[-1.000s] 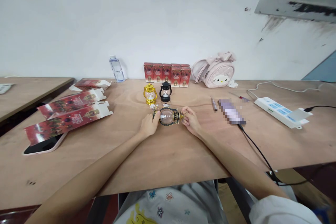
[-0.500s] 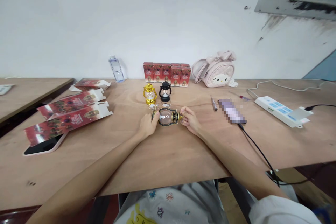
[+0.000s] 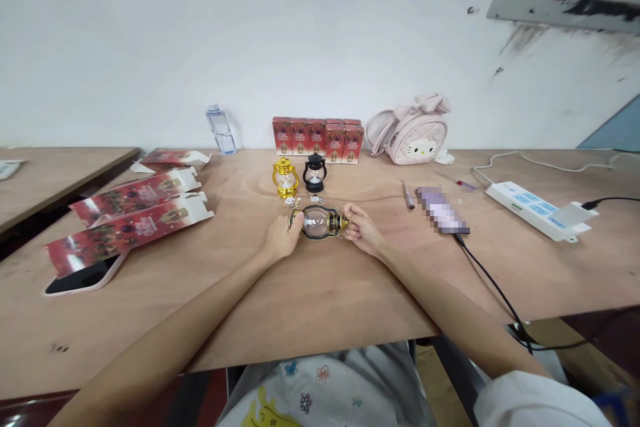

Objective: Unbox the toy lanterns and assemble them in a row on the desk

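brass-and-black lantern (image 3: 316,222) held sideways, grip unchanged

the left hand (image 3: 283,236) is clamped round the lantern's base at its 9 o'clock end; the right hand (image 3: 365,231) pinches its top at 3 o'clock. against half a second ago, almost nothing differs, which suggests steady handling rather than a new step. from it, a gold lantern (image 3: 285,179) stands at 11 o'clock, a black lantern (image 3: 315,177) at 12, with red boxes (image 3: 317,133) behind. a hello kitty bag (image 3: 417,140) sits at 2 o'clock, a pixelated phone (image 3: 443,210) at 3, opened red cartons (image 3: 137,229) at 9. pale script shows on boxes and cartons, too small to read.
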{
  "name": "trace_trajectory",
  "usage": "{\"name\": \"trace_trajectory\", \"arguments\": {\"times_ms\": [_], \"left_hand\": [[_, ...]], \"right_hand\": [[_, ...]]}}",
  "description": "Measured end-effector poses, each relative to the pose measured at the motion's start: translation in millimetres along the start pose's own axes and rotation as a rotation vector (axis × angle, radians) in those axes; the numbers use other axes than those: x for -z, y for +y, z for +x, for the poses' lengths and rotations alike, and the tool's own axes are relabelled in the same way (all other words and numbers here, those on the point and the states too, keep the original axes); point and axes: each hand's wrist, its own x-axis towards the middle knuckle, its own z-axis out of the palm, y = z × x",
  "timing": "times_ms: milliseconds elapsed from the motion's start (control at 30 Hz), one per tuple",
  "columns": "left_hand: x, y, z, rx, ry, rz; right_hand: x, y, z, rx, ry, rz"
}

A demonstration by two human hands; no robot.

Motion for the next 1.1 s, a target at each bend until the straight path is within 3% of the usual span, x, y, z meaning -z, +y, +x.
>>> {"name": "trace_trajectory", "arguments": {"times_ms": [500, 833, 1100], "left_hand": [[3.4, 9.9, 0.7, 0.132, -0.058, 0.063], [5.0, 1.0, 2.4, 0.031, -0.125, 0.068], [3.3, -2.2, 3.4, 0.012, -0.106, 0.099]], "right_hand": [[-0.2, -4.6, -0.9, 0.026, -0.025, -0.032], [2.8, -4.6, -1.3, -0.017, -0.011, -0.036], [10.7, -4.9, 1.7, -0.038, -0.086, -0.006]]}}
